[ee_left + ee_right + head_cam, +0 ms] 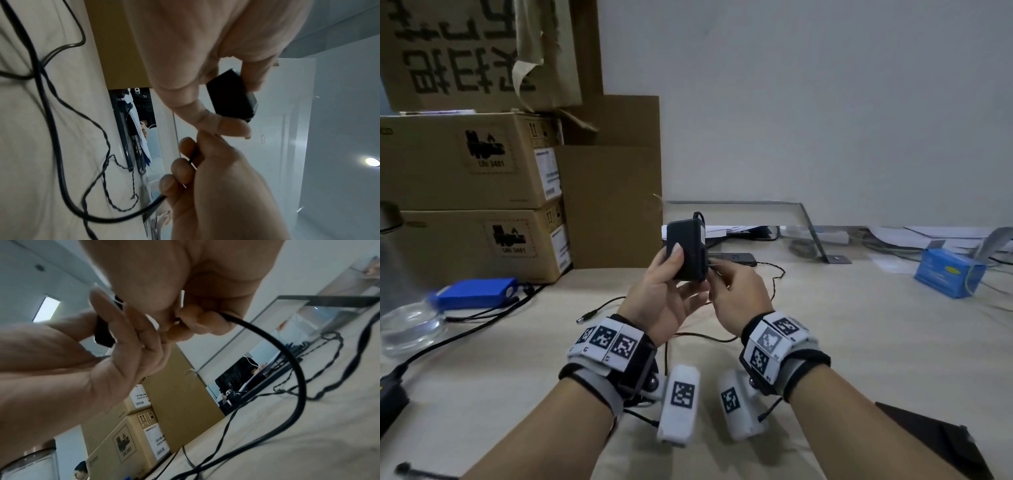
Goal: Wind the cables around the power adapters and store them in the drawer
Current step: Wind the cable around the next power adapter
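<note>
A black power adapter (686,248) is held upright above the desk by my left hand (671,294), thumb on its front face; the left wrist view shows its end (232,97) between thumb and fingers. My right hand (736,291) sits just right of the adapter and grips its thin black cable (287,356) with curled fingers (180,164). The cable hangs in a loop down to the desk, and its barrel plug (588,316) lies loose left of my left wrist. No drawer is visible.
Stacked cardboard boxes (472,192) stand at the back left. A blue battery pack (474,293), a glass dish (409,329) and another black cable (465,330) lie at left. A blue box (950,272), a power strip (732,257) and papers sit at the back.
</note>
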